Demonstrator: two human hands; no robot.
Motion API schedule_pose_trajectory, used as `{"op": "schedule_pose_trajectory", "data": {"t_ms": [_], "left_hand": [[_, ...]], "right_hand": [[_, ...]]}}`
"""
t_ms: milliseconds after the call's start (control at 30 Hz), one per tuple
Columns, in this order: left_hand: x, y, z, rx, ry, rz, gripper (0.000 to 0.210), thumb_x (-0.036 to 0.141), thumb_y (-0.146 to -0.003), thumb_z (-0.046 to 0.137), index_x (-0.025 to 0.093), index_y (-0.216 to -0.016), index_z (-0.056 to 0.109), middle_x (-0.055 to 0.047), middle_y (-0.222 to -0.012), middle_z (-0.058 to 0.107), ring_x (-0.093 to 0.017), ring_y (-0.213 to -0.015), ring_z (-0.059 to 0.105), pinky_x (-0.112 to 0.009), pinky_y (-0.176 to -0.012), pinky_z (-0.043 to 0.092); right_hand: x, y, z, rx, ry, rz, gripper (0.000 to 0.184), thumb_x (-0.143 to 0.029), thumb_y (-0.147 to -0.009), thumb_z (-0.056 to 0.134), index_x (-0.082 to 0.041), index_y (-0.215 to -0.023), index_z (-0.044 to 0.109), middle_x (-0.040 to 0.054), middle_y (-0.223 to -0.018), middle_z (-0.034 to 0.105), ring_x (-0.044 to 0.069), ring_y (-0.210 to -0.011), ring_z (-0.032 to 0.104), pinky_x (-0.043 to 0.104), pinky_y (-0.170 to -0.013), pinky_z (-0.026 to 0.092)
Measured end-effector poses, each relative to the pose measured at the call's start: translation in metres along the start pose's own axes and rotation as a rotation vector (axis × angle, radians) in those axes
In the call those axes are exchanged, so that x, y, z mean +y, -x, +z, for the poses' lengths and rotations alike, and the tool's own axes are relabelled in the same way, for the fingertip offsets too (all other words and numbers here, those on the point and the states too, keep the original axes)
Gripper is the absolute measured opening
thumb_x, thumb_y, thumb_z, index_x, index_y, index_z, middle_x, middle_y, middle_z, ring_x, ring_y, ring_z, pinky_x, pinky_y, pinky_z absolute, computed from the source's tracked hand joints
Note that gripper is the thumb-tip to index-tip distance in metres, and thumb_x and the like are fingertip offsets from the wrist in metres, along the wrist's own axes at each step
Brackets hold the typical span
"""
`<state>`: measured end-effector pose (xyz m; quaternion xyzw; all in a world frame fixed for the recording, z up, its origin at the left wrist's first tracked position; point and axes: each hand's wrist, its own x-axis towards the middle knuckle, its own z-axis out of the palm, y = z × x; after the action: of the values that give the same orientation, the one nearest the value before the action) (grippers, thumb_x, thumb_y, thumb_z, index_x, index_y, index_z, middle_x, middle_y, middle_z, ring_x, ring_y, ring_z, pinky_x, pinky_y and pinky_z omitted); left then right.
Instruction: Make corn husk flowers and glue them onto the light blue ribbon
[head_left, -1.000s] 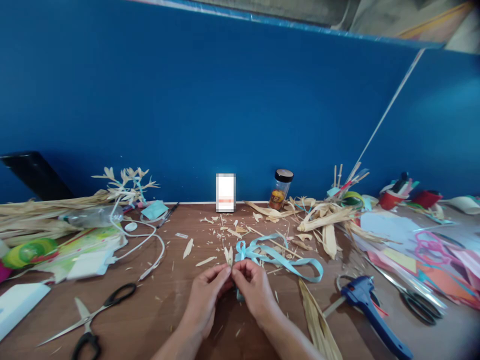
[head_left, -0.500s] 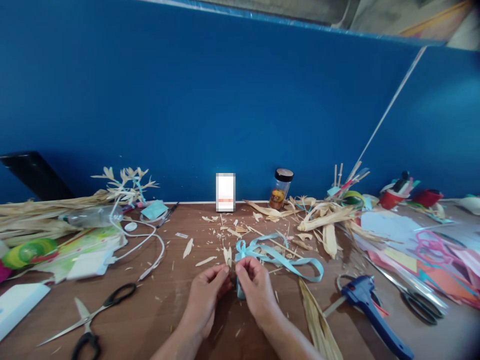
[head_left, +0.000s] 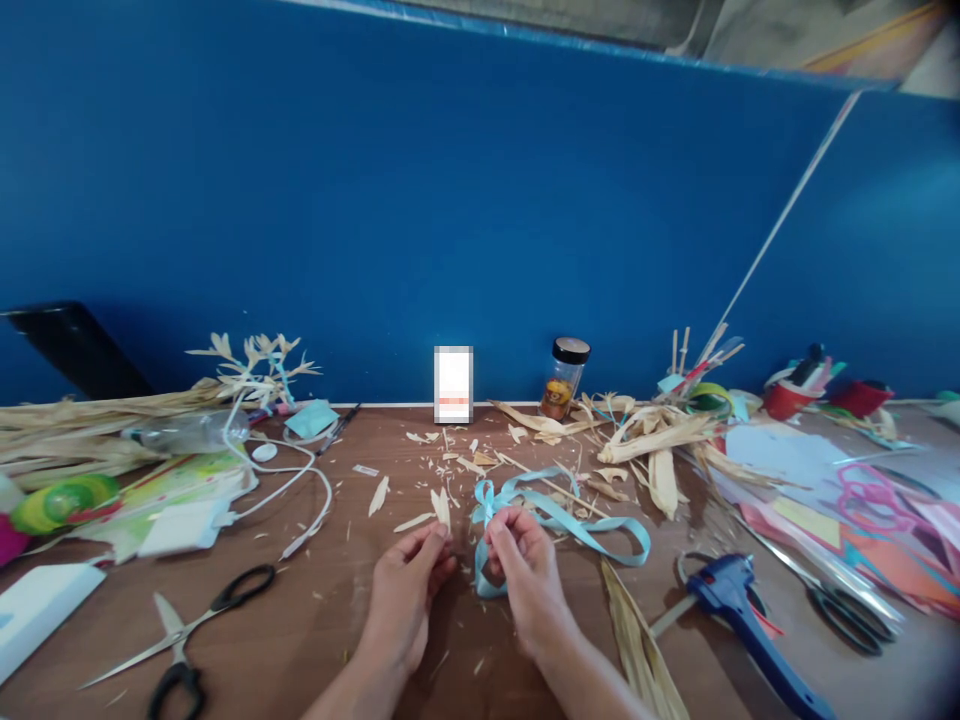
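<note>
My left hand (head_left: pixel 409 590) is closed, thumb against fingertips, on a small piece of pale dried husk (head_left: pixel 442 508) whose pointed tips stick up above the fingers. Close by on the right, my right hand (head_left: pixel 525 570) is pinched too, and what is between its fingertips is hidden. Behind those fingers lies a light blue ribbon (head_left: pixel 626 535), looped on the brown table (head_left: pixel 360 620) and partly covered by the hand. Husk scraps (head_left: pixel 379 495) are scattered beyond both hands.
Open scissors (head_left: pixel 176 632) lie at left, near a white cable (head_left: pixel 330 490). At right are a blue glue gun (head_left: pixel 724 590), a long husk (head_left: pixel 634 640) and black-handled scissors (head_left: pixel 847 615). A lidded jar (head_left: pixel 562 385) stands by the blue partition (head_left: pixel 480 200).
My hands have moved apart, the left slightly left with the husk piece and the right to the right. More of the ribbon loop shows between them.
</note>
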<state>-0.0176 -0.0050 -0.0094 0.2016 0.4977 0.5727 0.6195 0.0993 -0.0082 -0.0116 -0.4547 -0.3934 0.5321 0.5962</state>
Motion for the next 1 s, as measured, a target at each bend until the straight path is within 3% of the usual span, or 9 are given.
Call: {"op": "schedule_pose_trajectory", "data": {"t_ms": [300,1000], "left_hand": [[-0.004,0.002,0.002,-0.011,-0.053,-0.033,0.023,0.023,-0.054,0.075,0.011,-0.073,0.068,-0.003,-0.067,0.067,-0.010,-0.058,0.059,-0.019,-0.058,0.050],[-0.010,-0.005,-0.001,-0.107,-0.039,-0.038,0.026,0.025,-0.056,0.075,0.011,-0.076,0.066,-0.006,-0.067,0.068,-0.013,-0.059,0.062,-0.024,-0.064,0.051]], "right_hand": [[-0.001,0.003,0.004,0.026,0.389,-0.142,0.015,-0.030,-0.079,0.050,-0.017,-0.071,0.051,-0.0013,-0.061,0.052,0.011,-0.056,0.046,0.021,-0.054,0.039],[0.002,0.004,0.005,0.054,0.497,-0.151,0.014,-0.028,-0.079,0.048,-0.018,-0.070,0.051,-0.0003,-0.061,0.056,0.013,-0.056,0.052,0.022,-0.054,0.041]]}}
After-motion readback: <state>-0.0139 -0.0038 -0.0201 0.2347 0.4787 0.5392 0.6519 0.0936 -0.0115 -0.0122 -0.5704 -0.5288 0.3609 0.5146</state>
